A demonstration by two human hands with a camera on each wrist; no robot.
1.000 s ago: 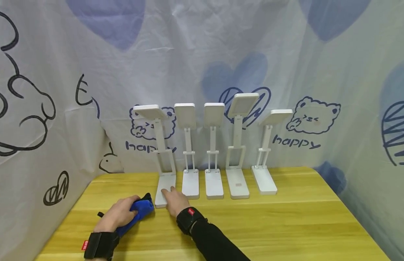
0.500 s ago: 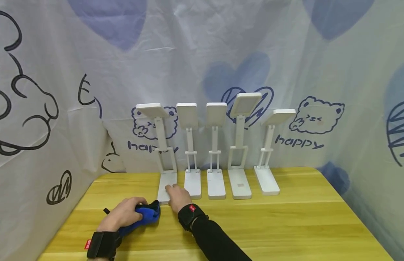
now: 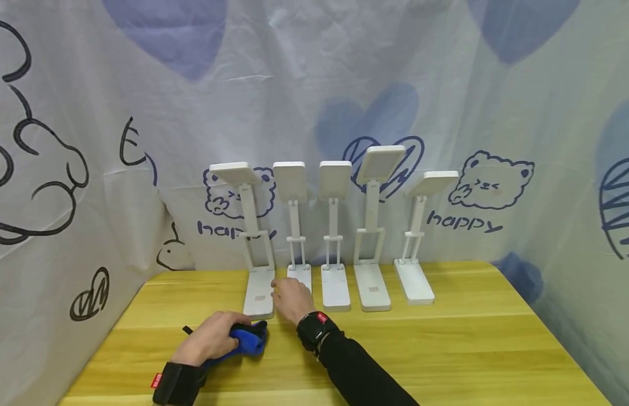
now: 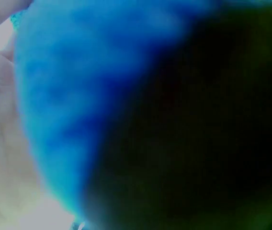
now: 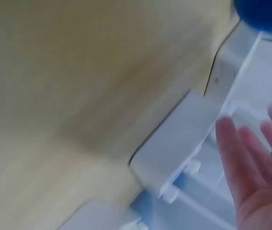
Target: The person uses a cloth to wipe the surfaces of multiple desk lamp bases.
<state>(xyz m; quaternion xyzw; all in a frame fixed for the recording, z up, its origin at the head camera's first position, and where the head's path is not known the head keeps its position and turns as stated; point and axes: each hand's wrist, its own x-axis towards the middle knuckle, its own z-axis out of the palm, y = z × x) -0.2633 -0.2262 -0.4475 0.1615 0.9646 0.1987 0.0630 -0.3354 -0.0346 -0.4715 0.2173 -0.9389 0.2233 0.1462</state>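
My left hand (image 3: 212, 338) grips a bunched blue cloth (image 3: 251, 341) with a black part, just in front of the leftmost white folding stand (image 3: 258, 293). Blurred blue and black fabric fills most of the left wrist view. That stand is upright, its flat panel tilted on top of a jointed arm. My right hand (image 3: 293, 300) is between its base and the second stand (image 3: 290, 181), partly hiding the second base. In the right wrist view its fingers (image 5: 236, 163) are spread and slightly bent, holding nothing. Whether the fingertips touch a base, I cannot tell.
Further right along the back of the wooden table (image 3: 446, 349) stand more white stands: a third (image 3: 335, 287), a taller one (image 3: 372, 287) and one at the end (image 3: 414, 282). A patterned cloth backdrop (image 3: 304, 67) rises behind and at both sides.
My right hand has lifted off the leftmost stand's base and moved right, uncovering that base. My left hand has carried the blue cloth right, to the base's front edge.
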